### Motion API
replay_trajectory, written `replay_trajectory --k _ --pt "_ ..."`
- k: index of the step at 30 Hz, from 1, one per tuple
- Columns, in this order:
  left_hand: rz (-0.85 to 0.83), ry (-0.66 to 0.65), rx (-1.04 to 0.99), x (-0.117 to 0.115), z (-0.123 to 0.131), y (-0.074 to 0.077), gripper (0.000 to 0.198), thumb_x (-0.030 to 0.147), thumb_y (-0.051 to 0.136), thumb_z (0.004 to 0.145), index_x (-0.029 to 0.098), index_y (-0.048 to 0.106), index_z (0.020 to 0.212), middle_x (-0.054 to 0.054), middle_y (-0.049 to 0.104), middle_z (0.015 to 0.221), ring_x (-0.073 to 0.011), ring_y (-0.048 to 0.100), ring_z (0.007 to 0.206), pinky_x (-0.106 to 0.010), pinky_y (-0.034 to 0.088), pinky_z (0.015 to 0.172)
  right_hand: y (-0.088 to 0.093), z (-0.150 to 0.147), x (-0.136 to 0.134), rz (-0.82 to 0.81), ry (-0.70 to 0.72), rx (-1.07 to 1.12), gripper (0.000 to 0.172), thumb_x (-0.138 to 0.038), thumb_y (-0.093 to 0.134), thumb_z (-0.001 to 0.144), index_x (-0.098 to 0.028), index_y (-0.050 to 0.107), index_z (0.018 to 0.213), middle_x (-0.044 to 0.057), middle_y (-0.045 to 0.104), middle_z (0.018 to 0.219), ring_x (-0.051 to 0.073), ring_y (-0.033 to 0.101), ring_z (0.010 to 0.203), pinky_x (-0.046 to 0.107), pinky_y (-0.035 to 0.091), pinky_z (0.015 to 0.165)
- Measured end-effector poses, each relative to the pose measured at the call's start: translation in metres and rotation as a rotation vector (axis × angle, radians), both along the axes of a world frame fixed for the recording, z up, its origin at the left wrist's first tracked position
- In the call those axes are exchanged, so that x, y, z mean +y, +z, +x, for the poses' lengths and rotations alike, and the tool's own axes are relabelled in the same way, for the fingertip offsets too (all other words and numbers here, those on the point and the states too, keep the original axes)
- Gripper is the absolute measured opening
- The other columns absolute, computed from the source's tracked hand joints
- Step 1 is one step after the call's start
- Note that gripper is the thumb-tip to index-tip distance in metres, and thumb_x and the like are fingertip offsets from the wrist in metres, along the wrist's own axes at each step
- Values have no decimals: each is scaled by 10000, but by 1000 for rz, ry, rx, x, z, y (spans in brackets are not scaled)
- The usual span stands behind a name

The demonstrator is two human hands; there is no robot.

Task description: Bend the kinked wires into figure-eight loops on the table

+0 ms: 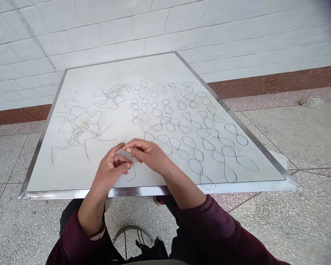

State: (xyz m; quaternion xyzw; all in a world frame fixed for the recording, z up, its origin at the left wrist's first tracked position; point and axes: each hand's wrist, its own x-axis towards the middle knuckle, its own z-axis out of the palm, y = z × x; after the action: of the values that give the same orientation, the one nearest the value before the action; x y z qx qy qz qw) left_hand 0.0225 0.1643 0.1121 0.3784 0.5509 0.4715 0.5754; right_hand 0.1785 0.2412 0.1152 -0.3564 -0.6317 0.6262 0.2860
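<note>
A thin dark wire loop point(130, 173) hangs between my two hands just above the white table point(79, 66). My left hand point(111, 169) pinches the wire between thumb and fingers. My right hand point(147, 154) meets it from the right, fingers closed on the same wire's upper end. Several finished figure-eight wire loops point(193, 121) lie in rows across the middle and right of the table. Two tangles of unbent wire point(79, 127) lie on the left side, a smaller one point(113, 94) further back.
The table has a metal rim point(143, 192) and stands against a white tiled wall point(182, 25). A speckled stone floor point(292, 140) with a floor drain point(311, 101) lies to the right. A metal stool frame point(127, 235) shows between my knees.
</note>
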Motion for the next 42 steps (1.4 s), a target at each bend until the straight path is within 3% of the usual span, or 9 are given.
replay_trajectory --k 6,11,17,27,36,42 --pt "33 39 31 0 4 -4 656 200 742 756 189 513 1370 14 656 733 -128 607 684 -230 498 572 2 -3 -2 -5 6 -8 154 -355 621 857 -208 653 824 -56 472 587 95 406 539 251 376 531" --pt "25 51 44 0 5 -5 608 208 712 787 205 516 1362 13 656 764 -139 657 677 -231 503 551 1 -3 -1 -6 39 4 185 -366 580 896 -213 682 920 -51 486 609 102 412 556 256 375 547" --pt "-13 59 -67 0 4 -2 572 249 736 784 188 551 1322 9 657 773 -159 697 709 -303 573 674 8 1 0 -10 115 27 184 -341 553 903 -199 615 804 -28 517 688 104 418 612 253 375 580" --pt "-1 29 -168 -2 1 -8 479 298 729 816 223 607 1274 -2 670 832 -153 697 762 -327 564 765 7 0 2 45 115 -42 154 -278 559 874 -201 616 753 -18 570 766 116 483 685 274 388 643" --pt "-11 53 -117 0 3 -8 488 243 780 755 219 641 1222 18 661 780 -134 678 700 -301 568 702 3 1 1 76 121 -47 125 -248 568 874 -207 652 790 2 617 840 127 544 741 276 440 679" --pt "45 154 -45 -1 5 -2 474 259 776 748 212 651 1202 27 653 732 -129 656 656 -286 544 666 1 0 0 26 100 5 201 -371 524 945 -203 634 934 -8 604 773 114 547 656 270 479 637"
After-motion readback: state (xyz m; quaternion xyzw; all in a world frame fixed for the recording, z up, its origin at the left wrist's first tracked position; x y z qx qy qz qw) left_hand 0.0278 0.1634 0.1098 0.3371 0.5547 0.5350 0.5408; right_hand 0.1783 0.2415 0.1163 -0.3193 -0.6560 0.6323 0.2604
